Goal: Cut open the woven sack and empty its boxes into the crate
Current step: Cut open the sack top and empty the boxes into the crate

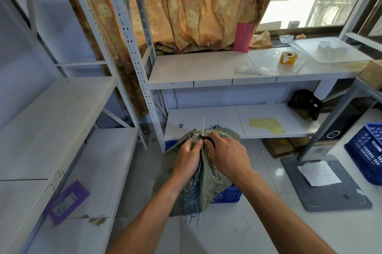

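Observation:
A grey-green woven sack (209, 179) with frayed blue and straw threads stands on the floor in front of me, over a blue crate (229, 195) that shows at its lower right. My left hand (188, 158) grips the bunched neck of the sack from the left. My right hand (227, 153) closes on the neck from the right, with a small black object at its fingertips, against a black tie around the neck. I cannot tell what the black object is. The sack's contents are hidden.
White metal shelving stands ahead and to the left. A second blue crate (365, 150) sits at the right beside a grey mat (326, 187) with paper on it. A tape roll (287, 58) lies on the upper shelf; cardboard boxes (277, 146) lie under the lowest shelf.

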